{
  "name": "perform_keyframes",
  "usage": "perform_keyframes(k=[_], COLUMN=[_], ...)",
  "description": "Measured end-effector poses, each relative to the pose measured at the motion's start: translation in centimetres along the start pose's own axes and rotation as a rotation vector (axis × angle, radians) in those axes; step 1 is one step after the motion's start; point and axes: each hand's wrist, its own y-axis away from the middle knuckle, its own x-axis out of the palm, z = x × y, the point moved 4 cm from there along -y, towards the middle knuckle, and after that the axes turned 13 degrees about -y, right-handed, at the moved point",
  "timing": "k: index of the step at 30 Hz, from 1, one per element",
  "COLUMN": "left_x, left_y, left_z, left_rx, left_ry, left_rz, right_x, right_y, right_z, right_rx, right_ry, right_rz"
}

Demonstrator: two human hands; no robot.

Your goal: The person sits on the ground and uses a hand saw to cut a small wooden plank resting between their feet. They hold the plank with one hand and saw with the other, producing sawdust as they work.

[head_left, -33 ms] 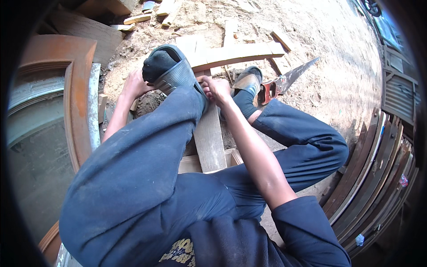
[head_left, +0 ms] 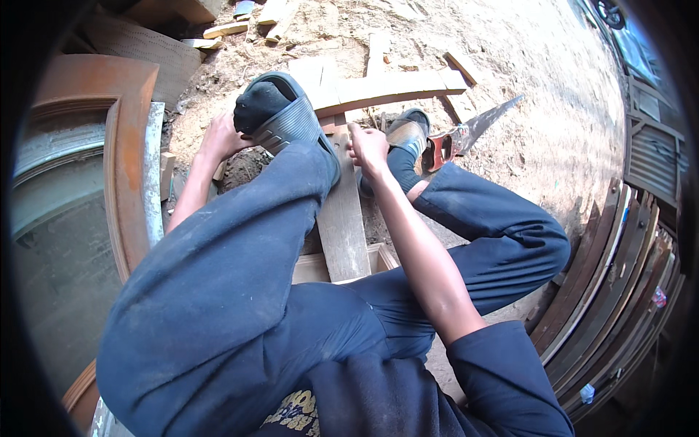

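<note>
Beside my left foot in its grey slide sandal (head_left: 287, 131), my left hand (head_left: 220, 138) reaches down. Its fingertips go behind the toes, so what they touch is hidden. My right hand (head_left: 369, 151) is closed just right of a narrow wooden board (head_left: 344, 229), between my two feet. Its fingers are curled, and anything inside them is too small to make out. The sandal presses on that board, which runs from between my legs toward a pale curved wooden piece (head_left: 393, 89) lying crosswise. A handsaw (head_left: 440, 149) with a red handle rests beside my right foot (head_left: 408, 135).
An orange-brown wooden frame (head_left: 131, 167) stands at the left, with a white-flaked strip (head_left: 154, 175) against it. Stacked dark boards (head_left: 597, 291) line the right side. Wood offcuts (head_left: 226, 30) are scattered on the dirt ground. A wooden box-like frame (head_left: 311, 268) lies under the board's near end.
My right hand has shifted a little to the right, off the board and away from the left sandal. The left hand and both feet stay in place.
</note>
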Motion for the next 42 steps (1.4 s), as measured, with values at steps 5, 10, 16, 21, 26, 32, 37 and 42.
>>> perform_keyframes(k=[5,10,16,21,26,32,37,42], left_x=[-1.8,-2.8,-5.0,-4.0,-3.8,-6.2,-4.6,-4.5], left_y=[-2.7,-1.9,-2.8,-3.2,-3.3,-4.9,-6.2,-6.3], left_z=[-3.5,-2.2,-3.9,-3.1,-2.7,-5.2,-3.9,-4.5], left_rx=[0.106,0.001,0.109,0.120,0.119,0.096,0.172,0.250], left_ry=[0.084,0.019,0.002,0.005,0.028,0.192,0.250,0.219], left_rz=[-0.085,0.085,0.029,0.068,0.113,0.045,-0.058,-0.105], right_x=[-4.2,1.8,2.5,1.4,0.9,0.6,1.9,0.8], right_y=[-5.9,-2.5,-3.4,-2.8,-0.2,-1.7,-3.0,-3.3], right_z=[-3.8,-0.7,-0.1,0.5,2.8,1.7,0.6,-0.7], right_rx=[-0.242,0.210,0.231,-0.252,-0.538,-0.768,-0.738,-0.696], right_ry=[0.155,-0.326,-0.213,0.261,0.418,0.530,0.338,0.096], right_rz=[-0.135,0.287,0.015,-0.145,-0.082,-0.093,-0.197,-0.179])
